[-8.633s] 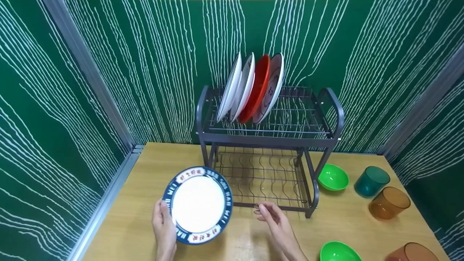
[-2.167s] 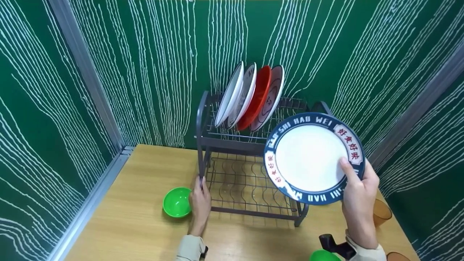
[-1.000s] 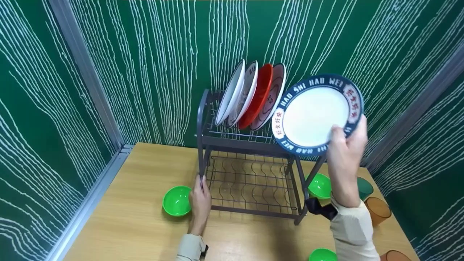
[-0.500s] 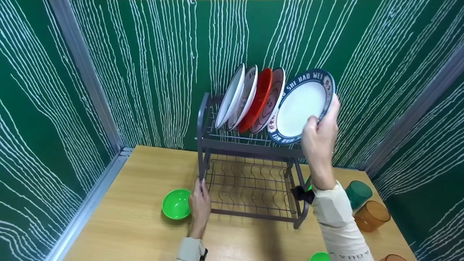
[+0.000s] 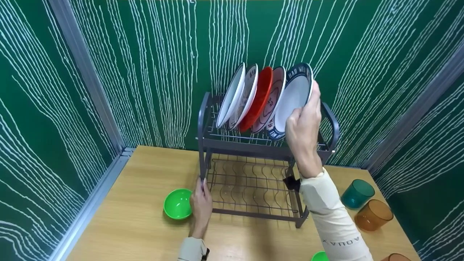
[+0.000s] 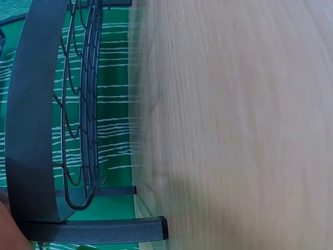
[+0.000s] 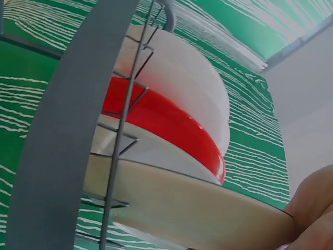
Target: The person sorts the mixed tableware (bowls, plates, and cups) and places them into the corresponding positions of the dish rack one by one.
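My right hand [image 5: 303,125] pinches the right rim of a white plate [image 5: 293,99] with a dark blue lettered border. The plate stands steeply tilted in the upper tier of a dark grey dish rack [image 5: 246,145], right of the other plates. In the right wrist view the plate's pale underside [image 7: 197,205] dips behind the rack's wire, and my fingers [image 7: 315,211] are at its edge. My left hand [image 5: 201,203] grips the rack's front left leg; only a sliver of it shows in the left wrist view. Beside it sits a green bowl [image 5: 177,204].
Several plates lean left of the held one, among them a red plate [image 5: 256,99]. Right of the rack stand a teal cup [image 5: 357,194] and an orange cup [image 5: 374,215]. Another green bowl [image 5: 320,256] and orange cup [image 5: 396,257] are cut off at the bottom.
The blue-rimmed plate, in my left hand at first and later in my right, has moved up and left into the rack, turning edge-on. My left hand has since stayed on the rack leg.
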Demonstrator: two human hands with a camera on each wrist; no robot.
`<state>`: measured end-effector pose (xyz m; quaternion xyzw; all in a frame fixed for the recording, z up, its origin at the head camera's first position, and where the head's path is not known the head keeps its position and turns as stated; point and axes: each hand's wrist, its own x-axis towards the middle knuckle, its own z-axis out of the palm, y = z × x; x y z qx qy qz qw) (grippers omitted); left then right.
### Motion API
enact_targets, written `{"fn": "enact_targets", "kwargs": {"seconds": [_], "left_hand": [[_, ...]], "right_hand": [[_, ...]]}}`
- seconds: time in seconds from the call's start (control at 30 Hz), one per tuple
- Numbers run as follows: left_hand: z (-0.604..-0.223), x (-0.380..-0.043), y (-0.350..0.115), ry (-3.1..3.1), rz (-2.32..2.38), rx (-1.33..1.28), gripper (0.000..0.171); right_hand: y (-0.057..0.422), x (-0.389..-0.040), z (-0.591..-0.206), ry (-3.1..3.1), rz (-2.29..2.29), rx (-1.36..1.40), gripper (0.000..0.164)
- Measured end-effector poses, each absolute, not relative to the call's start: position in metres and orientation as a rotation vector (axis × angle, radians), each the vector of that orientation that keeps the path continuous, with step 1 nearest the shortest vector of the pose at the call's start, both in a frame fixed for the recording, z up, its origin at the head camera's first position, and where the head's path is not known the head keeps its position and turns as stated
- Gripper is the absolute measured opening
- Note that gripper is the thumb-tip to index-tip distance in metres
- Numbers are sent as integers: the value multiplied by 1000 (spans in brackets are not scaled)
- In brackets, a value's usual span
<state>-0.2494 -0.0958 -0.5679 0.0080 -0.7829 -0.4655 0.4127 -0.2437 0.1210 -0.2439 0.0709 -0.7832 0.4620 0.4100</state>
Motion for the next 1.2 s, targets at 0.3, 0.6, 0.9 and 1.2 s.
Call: {"fn": "enact_targets", "kwargs": {"seconds": [0.3,0.6,0.9,1.2], "left_hand": [[-567,-249,-97,-1985,-1173,27,18],[-569,-249,-96,-1995,-1197,35,19],[-569,-249,-96,-1999,-1177,43,20],[-567,-249,-97,-1983,-1180,23,16]], "right_hand": [[117,-251,-242,-2036,1136,189,62],[113,-260,-239,-2167,1057,136,62],[112,-265,-243,-2179,1071,157,57],[113,-272,-249,-2181,1061,174,66]]}}
